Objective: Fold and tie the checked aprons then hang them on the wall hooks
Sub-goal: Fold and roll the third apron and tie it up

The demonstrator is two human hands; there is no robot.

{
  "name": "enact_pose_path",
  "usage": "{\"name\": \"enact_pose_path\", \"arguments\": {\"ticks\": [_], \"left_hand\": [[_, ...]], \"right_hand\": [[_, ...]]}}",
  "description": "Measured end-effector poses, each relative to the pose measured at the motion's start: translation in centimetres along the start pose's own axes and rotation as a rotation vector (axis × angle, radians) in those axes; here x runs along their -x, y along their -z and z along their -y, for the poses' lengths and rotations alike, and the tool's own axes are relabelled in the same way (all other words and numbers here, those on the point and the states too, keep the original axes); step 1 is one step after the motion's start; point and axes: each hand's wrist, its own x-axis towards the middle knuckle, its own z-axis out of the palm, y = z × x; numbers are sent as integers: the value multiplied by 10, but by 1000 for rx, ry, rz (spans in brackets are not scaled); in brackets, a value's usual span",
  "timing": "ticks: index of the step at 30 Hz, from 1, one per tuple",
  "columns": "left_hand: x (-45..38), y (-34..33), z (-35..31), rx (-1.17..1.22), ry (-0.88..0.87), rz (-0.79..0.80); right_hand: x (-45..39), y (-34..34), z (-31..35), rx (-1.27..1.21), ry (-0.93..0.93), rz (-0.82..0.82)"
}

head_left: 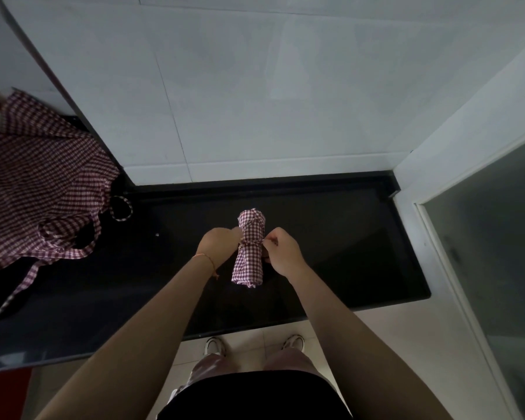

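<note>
Head view: left hand (220, 242) and right hand (281, 253) each pinching tie (249, 243) round rolled apron (249, 250); black counter (331, 237) beneath

A black polished countertop (331, 237) runs left to right across the middle, its glossy surface dim and catching only faint reflections. Behind it rises a wall of large pale grey tiles (255, 86) with thin grout lines, and at the right a white-framed frosted glass panel (491, 237) angles down alongside the counter's end. Below the counter edge there's a floor of light beige tiles (361, 338), with a patch of red (3, 392) showing at the lower left, and the light overall is soft and subdued.
</note>
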Motion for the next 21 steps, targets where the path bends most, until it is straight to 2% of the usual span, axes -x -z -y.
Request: {"name": "enact_pose_path", "arguments": {"ticks": [3, 5, 9, 12, 16, 21], "left_hand": [[2, -2, -4, 121, -151, -65], [8, -6, -7, 178, -223, 1], [9, -10, -9, 145, -289, 86], [3, -11, -4, 105, -338, 2], [2, -15, 4, 218, -311, -122], [-2, -15, 8, 12, -403, -34]], "right_hand": [[1, 0, 2, 17, 30, -5], [2, -1, 5, 27, 45, 3], [2, 3, 8, 6, 57, 10], [3, 4, 8, -9, 75, 31], [5, 5, 13, 7, 89, 51], [3, 9, 19, 49, 97, 52]]}}
